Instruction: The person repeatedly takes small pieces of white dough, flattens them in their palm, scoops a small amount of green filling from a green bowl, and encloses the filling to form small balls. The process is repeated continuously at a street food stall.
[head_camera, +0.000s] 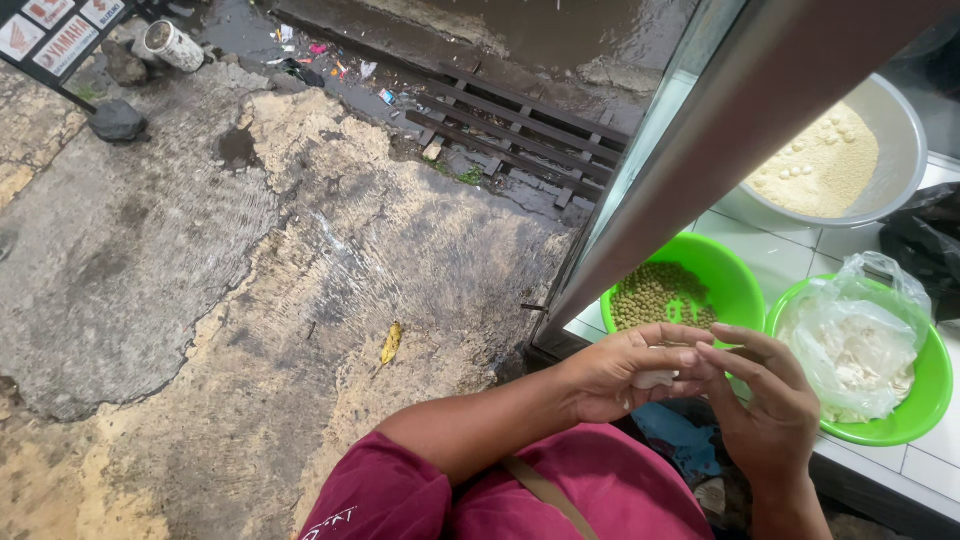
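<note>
My left hand (615, 375) curls around a small white lump of dough (655, 379), held just in front of my maroon shirt. My right hand (770, 410) meets it from the right, its fingertips pressed on the same lump, so most of the lump is hidden. Just beyond my hands, on a white tiled counter (790, 255), stands a green bowl (725, 265) with several small green balls in it. To its right is a second green bowl (925, 405) holding a clear plastic bag of white pieces (855, 345).
A metal bowl (900, 130) of pale yellow crumbs stands at the back of the counter beside a black bag (925, 240). A grey metal frame bar (740, 130) slants across the top right. To the left lie wet concrete ground (200, 280), a drain grate (520, 130) and a yellow leaf (390, 343).
</note>
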